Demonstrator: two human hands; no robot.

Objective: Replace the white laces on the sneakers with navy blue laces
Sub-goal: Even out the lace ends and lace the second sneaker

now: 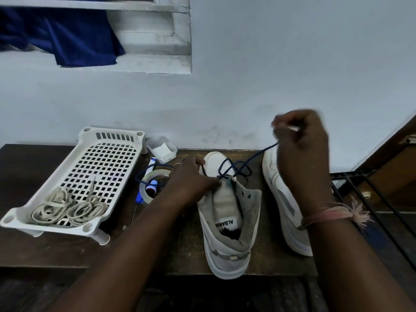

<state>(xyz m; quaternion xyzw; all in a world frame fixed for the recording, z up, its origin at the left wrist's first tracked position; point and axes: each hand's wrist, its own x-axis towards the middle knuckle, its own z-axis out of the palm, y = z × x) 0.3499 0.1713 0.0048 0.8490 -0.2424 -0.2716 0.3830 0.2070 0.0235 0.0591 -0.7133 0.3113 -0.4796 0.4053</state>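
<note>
We see a dark wooden desk [45, 248] against a pale wall [270, 64]; on it stands a sneaker [227, 221], white tray [108, 163] to its left holding white laces [67, 208]. Our left hand [191, 179] pinches the sneaker's eyelet edge; our right hand [301, 140], raised beyond, pinches the navy lace [238, 167].

tray [117, 152] left (old laces [67, 208] in it) | tape roll [146, 183] between | sneakers [227, 212] right

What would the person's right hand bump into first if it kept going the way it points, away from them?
Probably the white wall. The right hand, pinching the navy lace, is raised above the second sneaker, and nothing shows between it and the wall; depth is unclear.
</note>
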